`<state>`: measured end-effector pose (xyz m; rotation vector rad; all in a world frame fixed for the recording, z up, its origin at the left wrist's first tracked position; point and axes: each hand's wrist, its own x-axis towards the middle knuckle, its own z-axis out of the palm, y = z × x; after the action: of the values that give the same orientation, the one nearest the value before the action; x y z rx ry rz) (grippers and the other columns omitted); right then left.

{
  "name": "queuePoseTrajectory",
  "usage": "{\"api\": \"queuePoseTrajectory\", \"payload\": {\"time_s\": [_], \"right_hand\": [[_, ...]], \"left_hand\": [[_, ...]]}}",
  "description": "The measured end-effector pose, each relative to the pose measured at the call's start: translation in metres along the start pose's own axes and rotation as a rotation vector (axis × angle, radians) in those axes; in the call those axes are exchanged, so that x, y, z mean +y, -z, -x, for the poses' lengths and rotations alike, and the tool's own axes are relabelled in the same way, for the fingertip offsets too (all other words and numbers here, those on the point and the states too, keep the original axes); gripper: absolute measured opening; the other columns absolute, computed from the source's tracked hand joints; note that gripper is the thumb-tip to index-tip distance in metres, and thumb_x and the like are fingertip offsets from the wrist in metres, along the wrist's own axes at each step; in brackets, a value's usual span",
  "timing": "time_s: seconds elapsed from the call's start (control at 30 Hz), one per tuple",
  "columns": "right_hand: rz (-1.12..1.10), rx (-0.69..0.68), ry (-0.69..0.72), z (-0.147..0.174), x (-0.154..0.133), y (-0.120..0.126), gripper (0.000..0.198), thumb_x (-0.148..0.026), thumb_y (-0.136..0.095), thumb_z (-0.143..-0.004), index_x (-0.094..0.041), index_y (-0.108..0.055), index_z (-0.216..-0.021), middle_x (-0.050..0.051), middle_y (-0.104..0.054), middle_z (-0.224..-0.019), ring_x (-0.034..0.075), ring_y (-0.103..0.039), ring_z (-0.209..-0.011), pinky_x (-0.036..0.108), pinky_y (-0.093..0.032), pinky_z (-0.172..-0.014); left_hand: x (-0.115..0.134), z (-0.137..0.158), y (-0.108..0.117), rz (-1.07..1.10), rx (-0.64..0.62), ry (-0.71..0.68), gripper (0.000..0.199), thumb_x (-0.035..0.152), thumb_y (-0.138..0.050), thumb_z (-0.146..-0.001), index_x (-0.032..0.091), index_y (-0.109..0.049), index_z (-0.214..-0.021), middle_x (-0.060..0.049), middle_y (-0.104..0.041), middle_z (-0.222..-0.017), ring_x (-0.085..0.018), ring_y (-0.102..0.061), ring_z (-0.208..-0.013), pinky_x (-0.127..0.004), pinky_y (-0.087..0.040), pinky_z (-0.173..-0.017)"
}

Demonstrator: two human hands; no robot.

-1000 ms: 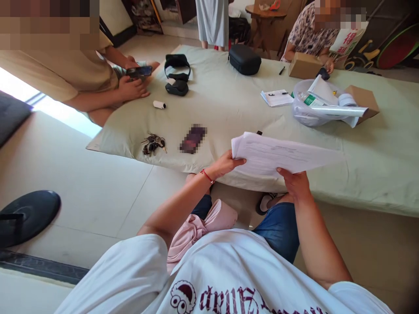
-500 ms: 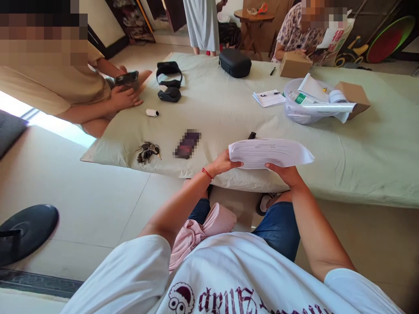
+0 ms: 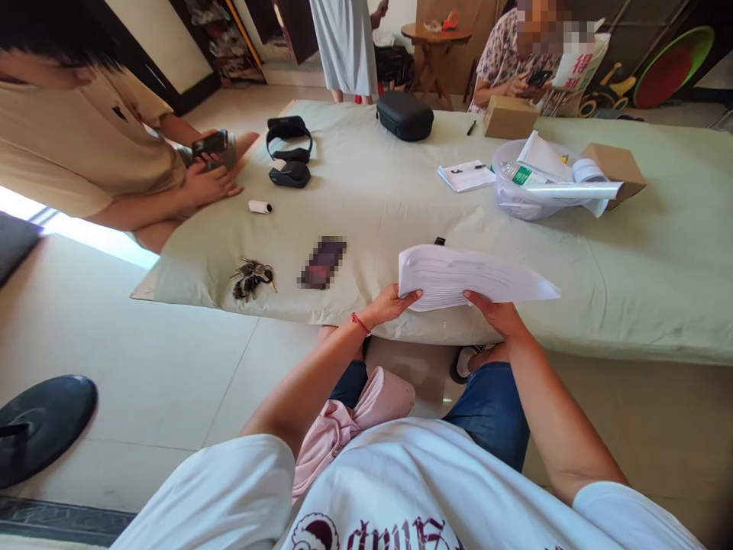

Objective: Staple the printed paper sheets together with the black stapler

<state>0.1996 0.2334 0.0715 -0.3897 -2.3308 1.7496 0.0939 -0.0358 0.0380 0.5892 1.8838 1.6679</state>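
A thick stack of printed paper sheets point(image 3: 458, 271) is held over the near edge of the cloth-covered table point(image 3: 366, 195). My left hand point(image 3: 391, 304) is closed on the stack's left corner, thumb on top. On the near edge, further right, my right hand point(image 3: 495, 312) grips the same stack with its thumb over the sheets and its fingers hidden underneath. The stack bends, and its right end tapers to a point beyond my right hand. Just behind it a small black object point(image 3: 439, 241) is partly covered.
Left of the stack lie a blurred phone point(image 3: 323, 263), keys point(image 3: 252, 278) and a white roll point(image 3: 260, 207). Beyond are a headset point(image 3: 289, 150), a black case point(image 3: 405, 116), a plastic basket point(image 3: 541, 206) and cardboard boxes point(image 3: 509, 117). Two people with phones sit at the table.
The stack's right end has fanned out and reaches further right, with both hands still gripping it. The person across the table now holds up a phone behind the box.
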Motion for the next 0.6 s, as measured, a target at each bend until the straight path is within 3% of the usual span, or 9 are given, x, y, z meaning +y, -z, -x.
{"api": "queuePoseTrajectory", "payload": {"time_s": [0.13,0.2,0.3,0.43,0.6], "right_hand": [[0.002,0.130,-0.045,0.022,0.009,0.000,0.054,-0.071,-0.082,-0.084,-0.023,-0.080,-0.109,0.009,-0.084,-0.114,0.029,-0.077,-0.109,0.046,-0.062,-0.100],[0.034,0.183,-0.060,0.036,0.012,0.001,0.054,-0.074,-0.071,-0.092,-0.021,-0.078,-0.104,0.007,-0.083,-0.102,0.025,-0.074,-0.095,0.039,-0.060,-0.086],[0.128,0.227,-0.087,0.053,0.014,0.002,0.056,-0.076,-0.065,-0.096,-0.021,-0.075,-0.095,0.002,-0.074,-0.081,0.020,-0.062,-0.075,0.034,-0.050,-0.072],[0.231,0.254,-0.145,0.069,0.019,0.002,0.058,-0.080,-0.062,-0.094,-0.023,-0.068,-0.082,-0.001,-0.062,-0.068,0.019,-0.051,-0.067,0.033,-0.042,-0.065],[0.227,0.220,-0.224,0.081,0.029,0.002,0.055,-0.079,-0.062,-0.092,-0.027,-0.058,-0.072,0.001,-0.062,-0.065,0.022,-0.054,-0.065,0.036,-0.046,-0.062]], "left_hand": [[-0.002,0.023,-0.014,0.116,-0.032,0.039,0.070,0.077,-0.072,-0.091,0.018,-0.081,-0.128,-0.013,-0.080,-0.140,-0.039,-0.064,-0.146,-0.053,-0.050,-0.126],[-0.008,0.032,-0.026,0.373,-0.042,0.141,0.074,0.075,-0.084,-0.082,0.018,-0.081,-0.130,-0.015,-0.077,-0.147,-0.039,-0.064,-0.147,-0.054,-0.046,-0.130],[-0.021,0.038,-0.045,0.659,0.034,0.301,0.078,0.066,-0.102,-0.063,0.015,-0.083,-0.119,-0.021,-0.081,-0.136,-0.043,-0.071,-0.134,-0.059,-0.050,-0.124],[-0.034,0.037,-0.060,0.661,0.219,0.318,0.075,0.077,-0.093,-0.070,0.017,-0.078,-0.112,-0.018,-0.083,-0.123,-0.037,-0.076,-0.119,-0.055,-0.056,-0.112],[-0.037,0.034,-0.064,0.540,0.390,0.253,0.064,0.081,-0.080,-0.082,0.019,-0.070,-0.096,-0.009,-0.079,-0.100,-0.026,-0.073,-0.097,-0.041,-0.058,-0.091]]}}
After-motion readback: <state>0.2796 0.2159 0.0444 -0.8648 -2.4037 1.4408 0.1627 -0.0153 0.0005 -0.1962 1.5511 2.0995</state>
